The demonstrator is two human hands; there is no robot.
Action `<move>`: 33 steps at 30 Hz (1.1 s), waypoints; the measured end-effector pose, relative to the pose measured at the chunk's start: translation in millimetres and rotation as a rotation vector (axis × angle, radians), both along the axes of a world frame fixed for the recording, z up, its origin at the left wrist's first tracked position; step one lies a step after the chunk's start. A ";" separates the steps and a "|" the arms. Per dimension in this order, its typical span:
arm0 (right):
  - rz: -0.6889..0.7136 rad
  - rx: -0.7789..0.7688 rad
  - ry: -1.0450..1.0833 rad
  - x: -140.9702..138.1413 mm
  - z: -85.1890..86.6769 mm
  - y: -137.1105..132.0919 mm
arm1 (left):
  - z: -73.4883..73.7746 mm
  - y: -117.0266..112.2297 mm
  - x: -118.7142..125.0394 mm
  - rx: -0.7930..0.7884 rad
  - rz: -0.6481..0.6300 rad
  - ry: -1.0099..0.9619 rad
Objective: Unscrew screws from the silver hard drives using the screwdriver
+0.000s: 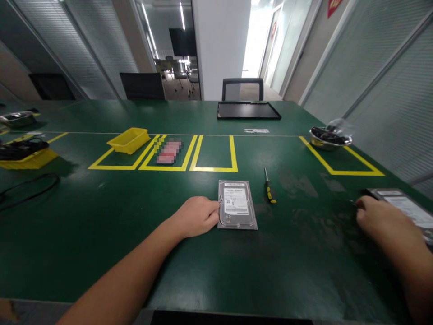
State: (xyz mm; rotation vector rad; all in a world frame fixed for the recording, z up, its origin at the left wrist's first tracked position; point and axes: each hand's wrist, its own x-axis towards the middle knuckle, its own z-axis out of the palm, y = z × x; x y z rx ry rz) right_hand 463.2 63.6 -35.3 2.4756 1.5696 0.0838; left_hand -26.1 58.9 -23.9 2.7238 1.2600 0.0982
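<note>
A silver hard drive (236, 204) lies flat on the green table (135, 216), label up. My left hand (196, 215) rests at its left edge, fingers curled and touching the casing. My right hand (380, 219) lies far right on the table, fingers curled beside a second hard drive (404, 208); I cannot make out whether it grips anything. A small screwdriver (269, 188) with a yellow-and-black handle lies just right of the first drive, untouched.
Yellow tape marks boxes on the table. A yellow tray (129, 140) sits in the left box, a pink item (168, 151) beside it. A metal bowl (329, 137) stands at the right, a black tray (248, 110) at the far edge, a cable (30, 187) at the left.
</note>
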 end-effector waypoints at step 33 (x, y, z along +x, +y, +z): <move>0.071 0.088 0.022 -22.0 12.0 -3.2 | -2.1 0.0 -2.3 0.013 -0.002 -0.039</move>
